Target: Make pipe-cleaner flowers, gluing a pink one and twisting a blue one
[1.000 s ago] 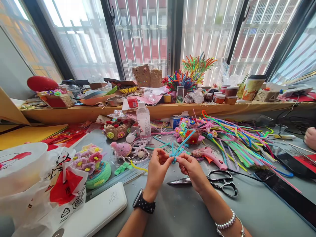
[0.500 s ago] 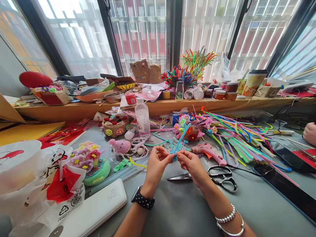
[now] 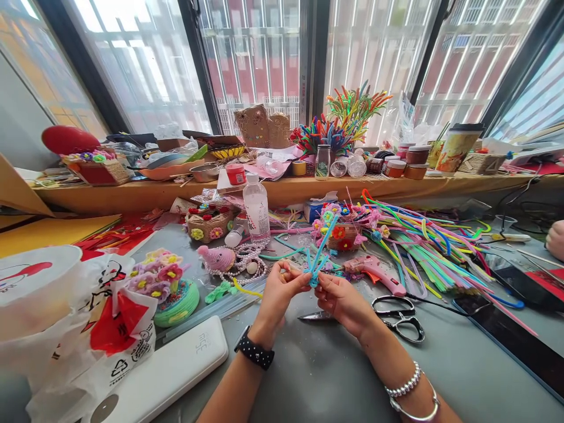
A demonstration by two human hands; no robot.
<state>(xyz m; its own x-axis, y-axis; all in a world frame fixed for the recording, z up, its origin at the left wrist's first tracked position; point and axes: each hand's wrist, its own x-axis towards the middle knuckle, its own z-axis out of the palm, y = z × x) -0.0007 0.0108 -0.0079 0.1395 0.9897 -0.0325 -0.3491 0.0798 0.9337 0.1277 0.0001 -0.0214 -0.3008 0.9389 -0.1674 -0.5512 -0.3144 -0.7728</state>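
Note:
Between my two hands is a bundle of light-blue pipe cleaners (image 3: 324, 247), twisted together low down, with several ends standing up and fanning out. My left hand (image 3: 282, 294) pinches the twisted base from the left, thumb and fingertips together. From the right, my right hand (image 3: 346, 302) grips the same base between thumb and index finger. Below the hands, scissors (image 3: 399, 320) lie on the table, their blade partly behind my right hand. A pink glue gun (image 3: 374, 271) rests just beyond it.
Loose pipe cleaners (image 3: 440, 252) spread over the right side, near a phone (image 3: 506, 341). A water bottle (image 3: 256, 208) and pink bead strings (image 3: 251, 258) stand beyond my left hand. A white power bank (image 3: 176, 364) and a plastic bag (image 3: 118, 329) lie left. Another person's hand (image 3: 556, 239) shows far right.
The pipe cleaner ends have spread, with more short tips now showing to the right of the long one. Both hands keep their pinch, and the view has shifted slightly.

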